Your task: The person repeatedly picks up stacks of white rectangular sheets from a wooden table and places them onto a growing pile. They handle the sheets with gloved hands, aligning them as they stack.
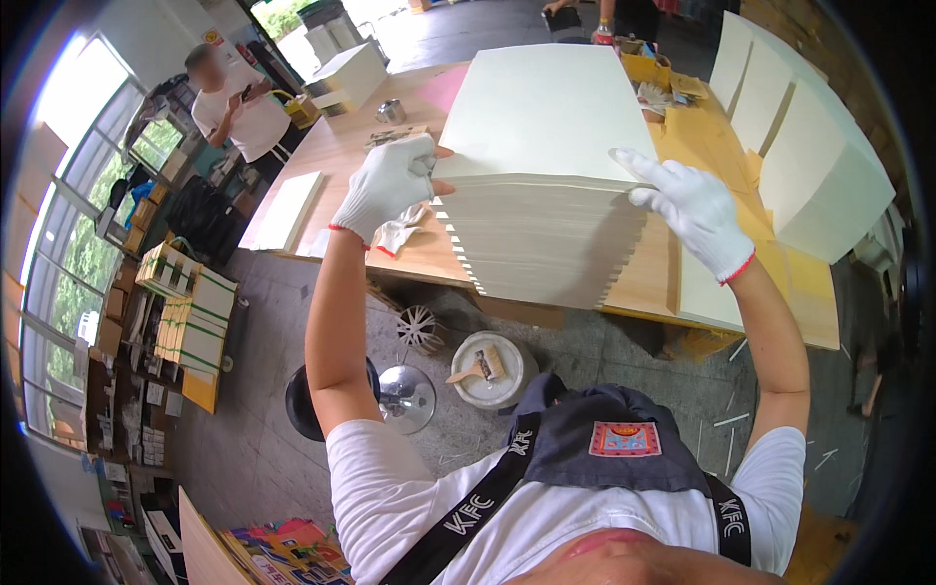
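Observation:
A tall stack of white boards [551,112] stands on the wooden table in front of me, its grey, stepped near edges [546,234] facing me. My left hand [390,185], in a white knit glove with a red cuff, is at the stack's near left corner, its bare fingertips closed around the upper edge. At the near right corner my gloved right hand [697,210] has its forefinger on the top face and its thumb lower against the edge. How many boards lie between the fingers I cannot tell.
The wooden table [380,146] also holds a spare glove [400,232], a metal cup [391,111] and a thin white stack [291,210]. More white boards [809,146] stand at right. Below are a round pail [494,370] with a brush [478,365] and a stool [405,398]. A person [239,107] stands far left.

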Available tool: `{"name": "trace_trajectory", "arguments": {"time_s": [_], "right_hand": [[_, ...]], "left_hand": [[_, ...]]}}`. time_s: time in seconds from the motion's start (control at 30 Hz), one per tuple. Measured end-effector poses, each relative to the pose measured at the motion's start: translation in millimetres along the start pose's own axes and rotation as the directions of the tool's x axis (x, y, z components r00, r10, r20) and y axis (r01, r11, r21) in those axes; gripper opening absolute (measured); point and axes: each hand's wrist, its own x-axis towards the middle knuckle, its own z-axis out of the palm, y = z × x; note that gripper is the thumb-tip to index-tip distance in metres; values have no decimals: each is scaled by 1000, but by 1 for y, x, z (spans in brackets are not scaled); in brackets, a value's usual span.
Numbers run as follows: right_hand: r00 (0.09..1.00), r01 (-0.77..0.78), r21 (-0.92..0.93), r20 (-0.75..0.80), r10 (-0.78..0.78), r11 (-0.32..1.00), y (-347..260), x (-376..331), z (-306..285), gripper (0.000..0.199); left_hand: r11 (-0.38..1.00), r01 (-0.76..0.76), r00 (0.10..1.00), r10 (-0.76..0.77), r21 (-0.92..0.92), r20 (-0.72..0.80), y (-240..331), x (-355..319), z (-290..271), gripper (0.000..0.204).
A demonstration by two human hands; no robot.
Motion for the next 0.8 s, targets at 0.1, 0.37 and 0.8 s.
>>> {"name": "trace_trajectory", "arguments": {"time_s": [0.1,0.37,0.8], "right_hand": [[998,24,-13,-54,-25,1000,2,-2,3,55],[1000,0,144,6,-1,990,6,-4,8,61],[997,69,103,-46,-65,992,7,-4,13,60]], "left_hand": [[1000,-6,1000,6,-5,0,3,-1,2,50],[980,-49,998,56,-195,34,-32,15,4,52],[967,-63,998,69,-246,14,-27,4,4,48]]}}
